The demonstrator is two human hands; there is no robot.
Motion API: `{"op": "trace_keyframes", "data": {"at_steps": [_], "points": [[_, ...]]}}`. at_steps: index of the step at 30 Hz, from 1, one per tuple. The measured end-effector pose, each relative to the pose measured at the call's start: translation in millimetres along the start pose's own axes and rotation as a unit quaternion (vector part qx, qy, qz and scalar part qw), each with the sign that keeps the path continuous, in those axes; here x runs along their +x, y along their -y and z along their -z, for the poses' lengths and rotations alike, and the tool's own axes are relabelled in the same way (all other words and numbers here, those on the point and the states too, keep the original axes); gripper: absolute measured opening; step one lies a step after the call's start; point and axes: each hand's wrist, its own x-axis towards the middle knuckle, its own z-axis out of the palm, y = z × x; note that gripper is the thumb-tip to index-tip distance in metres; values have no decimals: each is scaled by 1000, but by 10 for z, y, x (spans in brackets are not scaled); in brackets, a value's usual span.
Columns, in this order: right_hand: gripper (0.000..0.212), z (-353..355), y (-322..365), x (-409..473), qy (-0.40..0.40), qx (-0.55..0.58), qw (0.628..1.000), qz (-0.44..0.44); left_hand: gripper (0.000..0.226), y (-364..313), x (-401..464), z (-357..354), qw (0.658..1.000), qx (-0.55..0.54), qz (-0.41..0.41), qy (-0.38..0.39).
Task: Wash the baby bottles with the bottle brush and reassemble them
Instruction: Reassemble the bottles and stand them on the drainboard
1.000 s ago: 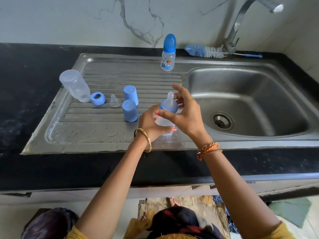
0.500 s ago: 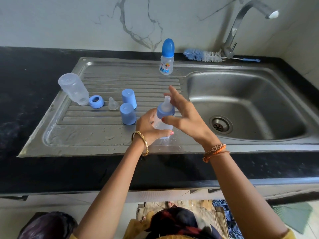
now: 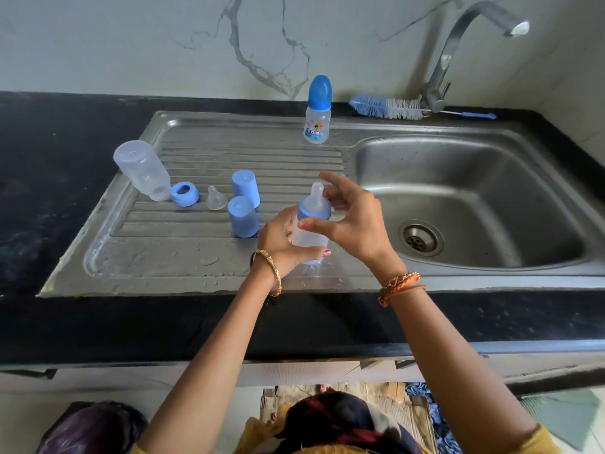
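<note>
My left hand (image 3: pixel 284 243) grips the body of a clear baby bottle (image 3: pixel 307 235) above the drainboard's front edge. The bottle carries a blue collar (image 3: pixel 313 208) and a clear teat. My right hand (image 3: pixel 355 217) is at that collar, thumb on its front, fingers spread behind the teat. On the drainboard stand an upturned clear bottle (image 3: pixel 143 170), a blue collar ring (image 3: pixel 184 193), a loose teat (image 3: pixel 215 198) and two blue caps (image 3: pixel 245 187) (image 3: pixel 243 217). An assembled bottle with a blue cap (image 3: pixel 318 111) stands at the back. The bottle brush (image 3: pixel 388 108) lies behind the basin.
The steel sink basin (image 3: pixel 474 198) with its drain lies to the right, and the tap (image 3: pixel 458 50) arches over its back edge. Water drops dot the drainboard (image 3: pixel 170 257) near the front. Black countertop (image 3: pixel 49 178) surrounds the sink.
My right hand has turned on the collar, its thumb now at the front. The left hand keeps the same hold on the bottle body. The view has shifted slightly.
</note>
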Motion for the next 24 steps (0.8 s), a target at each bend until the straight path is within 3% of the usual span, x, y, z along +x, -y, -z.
{"op": "trace_keyframes", "data": {"at_steps": [3,9,16,21,24], "points": [[64,-89,32,-33,-31,-43,999,10,63,-13,-12,-22,1000,12,-7,-10],[67,77,29,-5,90,48,995,-5,51,-44,-40,-8,998,-62,-7,10],[54,-34,16,-15,-16,2,1000,-3,54,-55,-42,-3,998,-63,-24,15],[69,145,-58,77,137,130,982,-7,49,-136,-13,47,998,-41,-19,45],[62,262,-36,149,181,151,972,15,52,-273,43,48,998,-31,-33,44]]}}
